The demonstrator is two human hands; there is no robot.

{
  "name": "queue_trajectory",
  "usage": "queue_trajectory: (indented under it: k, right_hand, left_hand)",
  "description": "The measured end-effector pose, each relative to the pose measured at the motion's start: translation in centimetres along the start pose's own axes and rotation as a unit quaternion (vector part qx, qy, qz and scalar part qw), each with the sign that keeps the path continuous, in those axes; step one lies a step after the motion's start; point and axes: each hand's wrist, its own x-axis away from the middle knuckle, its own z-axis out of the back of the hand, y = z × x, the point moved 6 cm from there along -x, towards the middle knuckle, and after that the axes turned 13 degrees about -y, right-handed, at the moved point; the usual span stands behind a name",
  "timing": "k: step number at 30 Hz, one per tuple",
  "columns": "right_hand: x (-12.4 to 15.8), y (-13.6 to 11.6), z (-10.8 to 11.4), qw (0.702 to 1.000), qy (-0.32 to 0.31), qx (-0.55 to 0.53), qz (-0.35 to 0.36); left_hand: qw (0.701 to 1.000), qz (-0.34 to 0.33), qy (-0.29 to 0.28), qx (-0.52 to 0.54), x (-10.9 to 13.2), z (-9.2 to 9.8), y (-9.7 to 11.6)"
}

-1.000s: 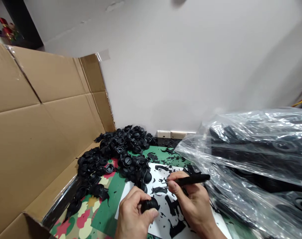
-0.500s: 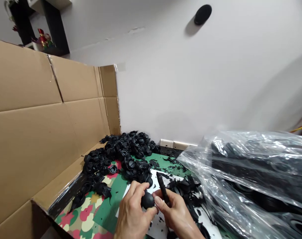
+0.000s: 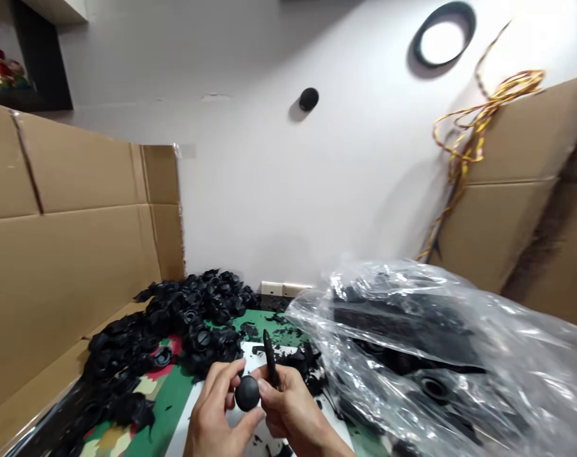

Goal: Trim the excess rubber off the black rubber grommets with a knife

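Observation:
A round black part (image 3: 247, 393) with a smooth domed face sits between the fingers and thumb of my left hand (image 3: 216, 412). My right hand (image 3: 291, 406) is closed around a slim black tool (image 3: 270, 358) that points up and away, and its fingertips are close to the right side of the round part. The tool's lower end is hidden by the fingers. Under both hands lies a white sheet (image 3: 188, 422) scattered with black scraps. Beyond and to the left is a large heap of ribbed black rubber parts (image 3: 197, 311).
A clear plastic bag (image 3: 412, 343) holding black parts fills the right side. Cardboard walls stand at the left (image 3: 88, 266) and right (image 3: 507, 216). Yellow and brown twisted wire (image 3: 469, 139) hangs at the upper right. Black trimmings (image 3: 302, 365) lie right of the tool.
The view has swung to the right, so the right cardboard and wire now show. Both hands still hold the same items; the left fingers have shifted on the round part, which shows more fully.

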Motion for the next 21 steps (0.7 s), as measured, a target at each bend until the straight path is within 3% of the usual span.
queue_trajectory:
  k: [4, 7, 9, 11, 14, 16, 18, 20, 21]
  right_hand:
    - [1.3, -5.2, 4.7, 0.987, 0.097, 0.115, 0.054]
    - [4.5, -8.7, 9.1, 0.958, 0.164, 0.221, 0.078]
    - [7.0, -10.1, 11.6, 0.878, 0.204, 0.427, 0.068]
    - [9.3, -9.9, 14.2, 0.785, 0.250, 0.566, 0.032]
    - [12.0, -8.2, 17.6, 0.638, 0.328, 0.695, -0.041]
    - [12.9, -7.2, 18.2, 0.588, 0.351, 0.727, -0.046]
    - [13.1, -6.9, 17.3, 0.577, 0.359, 0.733, -0.021]
    - [12.8, -7.4, 15.1, 0.602, 0.349, 0.718, 0.031]
    - [12.5, -7.9, 13.9, 0.627, 0.346, 0.695, 0.065]
  left_hand:
    - [0.998, -0.005, 0.039, 0.055, -1.1, -0.2, -1.0]
    - [0.996, 0.034, 0.011, 0.081, -2.1, -0.3, -2.2]
    - [0.992, 0.065, -0.036, 0.099, -2.7, -0.6, -2.5]
    - [0.988, 0.091, -0.078, 0.098, -2.9, -1.0, -2.1]
    - [0.985, 0.092, -0.138, 0.043, -3.0, -2.0, -0.1]
    - [0.975, 0.076, -0.207, -0.005, -2.8, -3.4, 1.5]
    - [0.959, 0.053, -0.273, -0.055, -2.3, -5.0, 3.0]
    - [0.939, 0.029, -0.324, -0.110, -1.6, -6.7, 4.0]
    - [0.926, 0.010, -0.350, -0.140, -1.1, -7.7, 4.4]
